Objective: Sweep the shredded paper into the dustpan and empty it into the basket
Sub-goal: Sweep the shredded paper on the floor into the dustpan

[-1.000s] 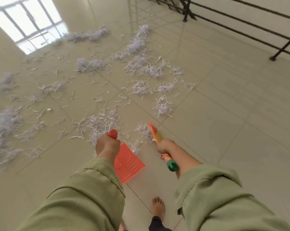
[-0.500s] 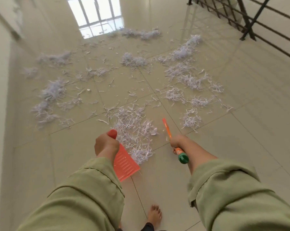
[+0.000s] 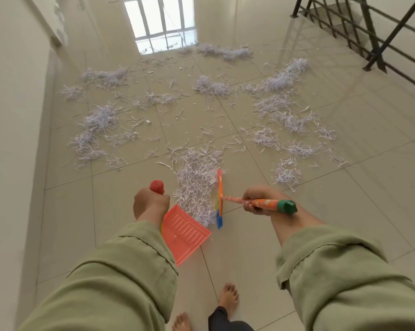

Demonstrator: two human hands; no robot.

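Left hand (image 3: 151,203) fist-closed around the red handle (image 3: 157,186) of the dustpan (image 3: 183,232); knuckles up, handle tip poking out above the fist. The pan itself is orange-pink, ribbed, tilted with its open lip toward the paper, low over the floor (image 3: 345,199); whether the lip touches the tiles I cannot tell.

Right hand (image 3: 257,199) curled tight around the orange patterned handle of the brush (image 3: 219,199), green cap sticking out past the heel of the hand. The brush head stands on edge, orange bar with a blue end, bristles blurred, pressed against the right side of the nearest heap.

Shredded paper (image 3: 196,185): the nearest heap lies between the brush head and the dustpan lip, its near end touching or just beside the pan. The rest lies in loose clumps over the tiles toward the far end of the floor, thicker along the left wall side and toward the right, with a strip close under the window (image 3: 158,20) at the far edge.

Black railing (image 3: 368,27) at the far right corner. White wall (image 3: 13,115) along the left edge. Green sleeves (image 3: 120,283) on both arms. Two bare feet (image 3: 229,296) at the near edge, on the tiles.
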